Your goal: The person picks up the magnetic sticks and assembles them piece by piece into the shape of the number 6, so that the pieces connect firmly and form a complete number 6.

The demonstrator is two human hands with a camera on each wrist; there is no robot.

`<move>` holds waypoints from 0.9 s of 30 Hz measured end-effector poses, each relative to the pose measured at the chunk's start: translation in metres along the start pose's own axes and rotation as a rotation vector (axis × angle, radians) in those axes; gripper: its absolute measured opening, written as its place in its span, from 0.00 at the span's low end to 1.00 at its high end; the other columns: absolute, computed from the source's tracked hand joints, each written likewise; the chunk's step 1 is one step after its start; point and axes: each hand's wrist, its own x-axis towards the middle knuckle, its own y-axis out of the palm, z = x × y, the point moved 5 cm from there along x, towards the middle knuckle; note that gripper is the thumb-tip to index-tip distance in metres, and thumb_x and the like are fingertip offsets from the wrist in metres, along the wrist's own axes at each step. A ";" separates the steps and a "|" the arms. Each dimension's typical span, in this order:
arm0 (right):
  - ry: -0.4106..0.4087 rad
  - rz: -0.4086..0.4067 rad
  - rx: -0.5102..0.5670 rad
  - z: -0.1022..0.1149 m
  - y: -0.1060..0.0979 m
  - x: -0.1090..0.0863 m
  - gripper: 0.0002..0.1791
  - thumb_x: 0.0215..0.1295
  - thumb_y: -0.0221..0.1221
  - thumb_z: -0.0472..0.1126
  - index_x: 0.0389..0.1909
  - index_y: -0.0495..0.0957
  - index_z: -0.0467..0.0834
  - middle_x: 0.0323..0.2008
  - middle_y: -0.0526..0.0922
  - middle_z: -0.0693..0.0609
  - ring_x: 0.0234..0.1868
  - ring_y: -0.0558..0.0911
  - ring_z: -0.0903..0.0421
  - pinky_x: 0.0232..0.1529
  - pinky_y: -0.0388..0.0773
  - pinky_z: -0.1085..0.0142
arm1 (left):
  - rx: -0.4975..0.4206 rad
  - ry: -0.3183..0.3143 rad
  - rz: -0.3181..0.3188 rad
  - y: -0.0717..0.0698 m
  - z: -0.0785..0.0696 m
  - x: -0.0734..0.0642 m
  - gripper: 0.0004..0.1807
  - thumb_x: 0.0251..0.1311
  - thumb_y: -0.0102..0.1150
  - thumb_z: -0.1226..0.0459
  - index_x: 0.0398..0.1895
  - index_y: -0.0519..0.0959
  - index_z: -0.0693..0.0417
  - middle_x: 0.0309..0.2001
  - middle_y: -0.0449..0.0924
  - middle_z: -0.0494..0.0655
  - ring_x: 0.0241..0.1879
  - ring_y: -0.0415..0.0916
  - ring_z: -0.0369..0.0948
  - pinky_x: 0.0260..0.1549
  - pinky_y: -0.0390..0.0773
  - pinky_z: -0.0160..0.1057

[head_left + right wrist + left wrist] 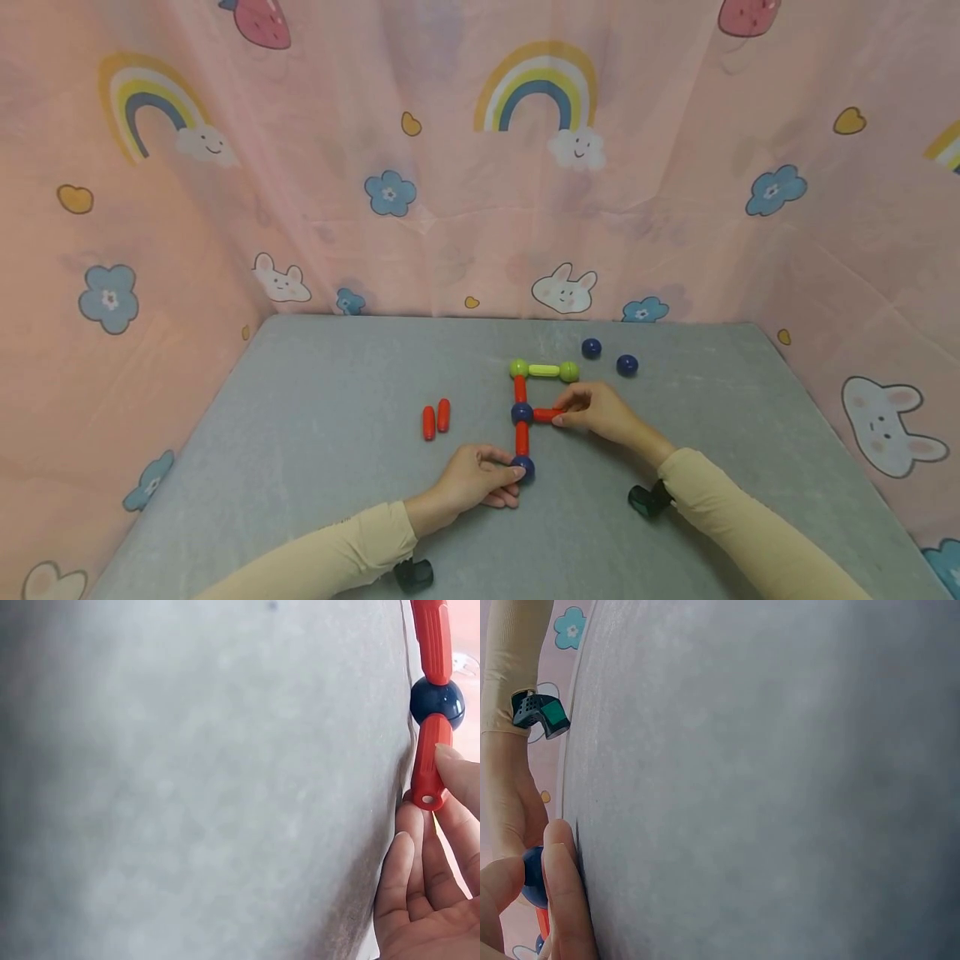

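Note:
A figure of rods and balls lies on the grey table. My left hand (477, 478) pinches the blue ball (524, 468) at its near end between thumb and fingers; the left wrist view shows that ball (534, 877) too. With thumb and fingertips my right hand (600, 412) pinches a red rod (547, 415), whose other end meets the middle blue ball (522, 413). In the right wrist view the free end of this rod (432, 761) shows a small hole. Red rods run from the middle ball to the near ball and to a green ball (519, 369).
A light green rod (543, 371) joins the green ball to a second green ball (569, 372). Two loose red rods, one left (428, 423) and one right (444, 415), lie left of the figure. Loose blue balls (592, 348) sit at the back right, before a pink printed curtain (450, 242).

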 end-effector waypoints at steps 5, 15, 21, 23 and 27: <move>-0.006 0.001 -0.007 -0.001 -0.001 0.001 0.12 0.56 0.71 0.44 0.39 0.85 0.45 0.37 0.86 0.49 0.34 0.79 0.60 0.36 0.77 0.71 | 0.000 0.004 -0.002 0.000 -0.001 0.000 0.19 0.61 0.67 0.60 0.50 0.78 0.63 0.28 0.87 0.51 0.22 0.84 0.34 0.24 0.84 0.31; -0.027 0.009 0.007 0.003 -0.006 0.000 0.13 0.58 0.70 0.44 0.41 0.84 0.42 0.38 0.86 0.46 0.35 0.79 0.58 0.37 0.76 0.71 | 0.002 0.007 -0.001 0.000 0.003 0.001 0.20 0.61 0.67 0.60 0.51 0.78 0.64 0.27 0.87 0.50 0.22 0.84 0.34 0.24 0.84 0.32; 0.000 -0.012 0.022 0.009 -0.015 0.006 0.14 0.59 0.70 0.44 0.42 0.84 0.40 0.37 0.85 0.47 0.36 0.79 0.57 0.35 0.76 0.69 | -0.002 0.008 0.002 0.000 0.003 0.001 0.20 0.61 0.67 0.60 0.51 0.78 0.63 0.27 0.87 0.49 0.22 0.84 0.34 0.24 0.84 0.32; -0.013 -0.015 0.009 0.014 -0.017 0.009 0.14 0.60 0.69 0.43 0.43 0.84 0.39 0.37 0.85 0.47 0.36 0.79 0.57 0.35 0.77 0.69 | -0.002 0.009 0.002 0.000 0.002 0.001 0.19 0.61 0.67 0.60 0.51 0.78 0.63 0.27 0.87 0.49 0.22 0.84 0.34 0.24 0.84 0.32; -0.048 -0.003 -0.035 0.027 -0.018 0.019 0.12 0.61 0.68 0.41 0.44 0.84 0.40 0.37 0.86 0.49 0.37 0.80 0.56 0.39 0.78 0.68 | 0.000 0.013 0.003 0.000 0.002 0.001 0.19 0.61 0.67 0.60 0.51 0.78 0.63 0.27 0.87 0.50 0.22 0.84 0.34 0.24 0.84 0.32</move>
